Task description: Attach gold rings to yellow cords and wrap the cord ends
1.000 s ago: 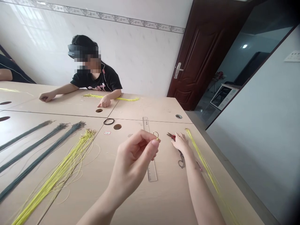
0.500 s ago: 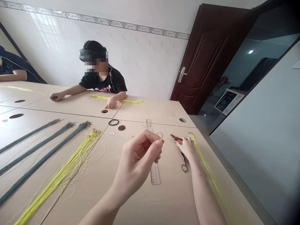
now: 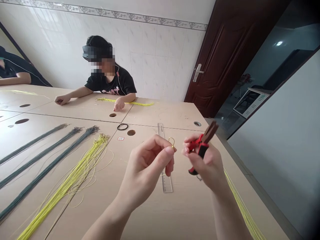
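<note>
Red-handled pliers (image 3: 198, 144), now raised in right hand (image 3: 209, 168)

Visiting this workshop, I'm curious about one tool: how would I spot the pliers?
Start at the ruler on the table nearest the camera. Just right of it, the right hand holds up the pliers. Their red-and-black handles stand out among the yellow cords nearby.

The room is bright, with glare on the white wall tiles (image 3: 42, 20) ahead of my hands and a small lamp glint (image 3: 278, 43) in the dark glass (image 3: 287, 33) off to the right. Only soft shadows fall on the tabletop (image 3: 172, 113) beneath my left hand (image 3: 143, 170) and right hand (image 3: 206, 163). Everything looks fairly sharp, though the view bends toward the edges and darkens at the lower right corner.
</note>
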{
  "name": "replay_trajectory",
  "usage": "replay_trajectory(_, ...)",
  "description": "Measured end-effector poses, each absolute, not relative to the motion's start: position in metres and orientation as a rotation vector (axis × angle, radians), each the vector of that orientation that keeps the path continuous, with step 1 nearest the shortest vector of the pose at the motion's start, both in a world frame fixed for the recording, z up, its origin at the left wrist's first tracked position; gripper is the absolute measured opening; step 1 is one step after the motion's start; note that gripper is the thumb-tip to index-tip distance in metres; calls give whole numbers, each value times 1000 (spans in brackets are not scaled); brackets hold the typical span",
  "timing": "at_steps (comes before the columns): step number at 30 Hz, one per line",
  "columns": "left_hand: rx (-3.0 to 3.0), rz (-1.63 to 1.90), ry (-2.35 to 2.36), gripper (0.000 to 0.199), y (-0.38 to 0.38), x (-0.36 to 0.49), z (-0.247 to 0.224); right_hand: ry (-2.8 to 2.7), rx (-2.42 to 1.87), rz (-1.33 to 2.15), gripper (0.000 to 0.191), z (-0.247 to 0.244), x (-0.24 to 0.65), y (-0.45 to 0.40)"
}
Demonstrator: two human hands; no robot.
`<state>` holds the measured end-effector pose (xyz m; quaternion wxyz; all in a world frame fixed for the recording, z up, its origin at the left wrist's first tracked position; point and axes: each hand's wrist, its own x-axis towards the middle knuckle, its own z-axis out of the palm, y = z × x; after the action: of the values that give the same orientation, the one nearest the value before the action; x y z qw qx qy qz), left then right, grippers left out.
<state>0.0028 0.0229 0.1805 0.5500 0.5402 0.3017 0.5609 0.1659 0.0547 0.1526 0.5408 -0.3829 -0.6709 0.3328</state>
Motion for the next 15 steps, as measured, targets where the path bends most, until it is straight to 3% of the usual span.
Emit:
replay_trajectory(5,1261,1300,691,17,22,2,181,-1840,-895,-113,24,153,164,51)
replay_trajectory(15,1252,1199,638,18,20,3,181,-1829,-900,-313,23,153,170,52)
